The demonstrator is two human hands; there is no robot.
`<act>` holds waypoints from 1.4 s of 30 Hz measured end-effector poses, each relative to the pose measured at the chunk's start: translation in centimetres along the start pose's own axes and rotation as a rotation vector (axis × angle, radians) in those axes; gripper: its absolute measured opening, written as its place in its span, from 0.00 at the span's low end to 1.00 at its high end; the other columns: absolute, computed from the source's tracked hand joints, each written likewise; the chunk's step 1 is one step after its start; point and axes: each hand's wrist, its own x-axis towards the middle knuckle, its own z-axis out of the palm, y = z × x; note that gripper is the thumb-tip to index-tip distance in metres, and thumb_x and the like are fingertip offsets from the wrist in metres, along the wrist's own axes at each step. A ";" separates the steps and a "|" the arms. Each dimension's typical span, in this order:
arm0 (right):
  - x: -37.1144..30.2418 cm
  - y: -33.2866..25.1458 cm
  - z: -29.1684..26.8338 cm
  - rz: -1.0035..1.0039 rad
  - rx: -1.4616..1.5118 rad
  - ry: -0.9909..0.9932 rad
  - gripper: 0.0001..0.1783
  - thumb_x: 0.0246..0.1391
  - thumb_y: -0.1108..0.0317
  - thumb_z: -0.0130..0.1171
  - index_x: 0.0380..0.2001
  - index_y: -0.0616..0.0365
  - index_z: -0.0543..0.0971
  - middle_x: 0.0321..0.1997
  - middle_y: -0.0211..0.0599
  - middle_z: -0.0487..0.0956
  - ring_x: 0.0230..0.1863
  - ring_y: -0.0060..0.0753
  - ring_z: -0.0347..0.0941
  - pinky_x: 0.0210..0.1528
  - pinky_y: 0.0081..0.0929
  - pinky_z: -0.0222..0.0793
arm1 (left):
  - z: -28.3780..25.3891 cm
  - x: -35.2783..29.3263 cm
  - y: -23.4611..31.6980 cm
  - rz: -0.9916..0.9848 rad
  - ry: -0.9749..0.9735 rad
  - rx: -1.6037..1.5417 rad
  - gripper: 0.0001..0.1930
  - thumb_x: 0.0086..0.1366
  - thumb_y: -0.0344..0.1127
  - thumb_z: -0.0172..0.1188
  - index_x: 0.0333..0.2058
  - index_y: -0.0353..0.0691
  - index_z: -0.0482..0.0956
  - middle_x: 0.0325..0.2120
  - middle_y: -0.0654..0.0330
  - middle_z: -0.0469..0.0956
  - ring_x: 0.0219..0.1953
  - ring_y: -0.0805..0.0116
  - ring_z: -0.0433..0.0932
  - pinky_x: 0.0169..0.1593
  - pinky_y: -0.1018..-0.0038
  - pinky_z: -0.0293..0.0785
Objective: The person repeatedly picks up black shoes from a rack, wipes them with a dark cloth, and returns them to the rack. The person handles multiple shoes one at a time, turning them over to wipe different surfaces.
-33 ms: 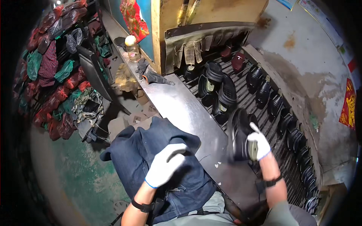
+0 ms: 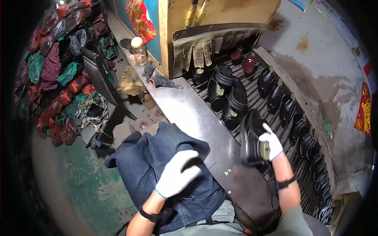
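Note:
My left hand (image 2: 179, 176), in a white glove, hovers over the dark blue cloth (image 2: 138, 157) draped across my lap. Its thumb and fingers are apart, with nothing between them. At the right, my right hand (image 2: 271, 144), also gloved in white, grips a black shoe (image 2: 249, 135) near its opening, where a pale green shoe last (image 2: 264, 151) shows. This shoe is tilted above the edge between the metal ledge (image 2: 197, 118) and the slatted rack, slightly blurred. Beyond it, several black shoes (image 2: 237, 94) lie stacked on the slats.
Black shoes (image 2: 298, 126) line the right side of the slatted rack (image 2: 258, 104). A wooden housing with a ragged flap curtain (image 2: 202, 55) stands over its far end. The ledge holds a dark work glove (image 2: 163, 80) and a jar (image 2: 138, 53). Bagged bundles (image 2: 63, 102) fill the left.
My left hand has shifted slightly to the right over the cloth. The shoe in my right hand has moved a little to the right and up.

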 end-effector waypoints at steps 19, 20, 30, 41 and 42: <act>22.4 3.8 3.5 -0.383 -0.116 0.146 0.16 0.67 0.72 0.63 0.56 0.62 0.81 0.49 0.42 0.85 0.46 0.38 0.82 0.48 0.36 0.80 | 9.8 0.3 -0.6 0.442 -0.027 0.290 0.06 0.72 0.41 0.71 0.42 0.51 0.92 0.48 0.69 0.91 0.61 0.66 0.84 0.80 0.44 0.58; 20.2 3.7 4.4 -0.452 -0.220 0.165 0.08 0.67 0.75 0.61 0.46 0.60 0.86 0.39 0.38 0.87 0.35 0.33 0.84 0.37 0.32 0.82 | 9.8 0.4 0.1 0.461 -0.051 0.227 0.06 0.72 0.42 0.70 0.43 0.51 0.92 0.48 0.69 0.91 0.62 0.66 0.84 0.80 0.44 0.57; -8.0 5.9 14.1 -0.550 0.039 -0.011 0.29 0.68 0.62 0.62 0.65 0.72 0.79 0.55 0.48 0.86 0.54 0.38 0.84 0.57 0.33 0.81 | 5.8 0.1 2.0 0.084 -0.017 -0.793 0.39 0.74 0.55 0.70 0.76 0.42 0.70 0.76 0.53 0.72 0.78 0.60 0.69 0.81 0.50 0.62; 16.0 7.5 11.0 -0.337 -0.397 0.332 0.69 0.43 0.68 0.85 0.85 0.59 0.56 0.70 0.50 0.78 0.67 0.45 0.76 0.72 0.39 0.72 | -1.5 -8.8 -1.2 -0.206 0.468 -0.994 0.45 0.61 0.44 0.82 0.72 0.34 0.71 0.61 0.51 0.83 0.60 0.53 0.85 0.65 0.54 0.84; 17.7 7.1 9.8 -0.292 -0.369 0.287 0.67 0.41 0.71 0.85 0.84 0.59 0.59 0.68 0.47 0.79 0.66 0.44 0.76 0.71 0.38 0.73 | -1.4 -8.5 -1.3 -0.206 0.527 -0.838 0.44 0.61 0.43 0.82 0.72 0.34 0.72 0.61 0.52 0.84 0.61 0.56 0.85 0.66 0.57 0.82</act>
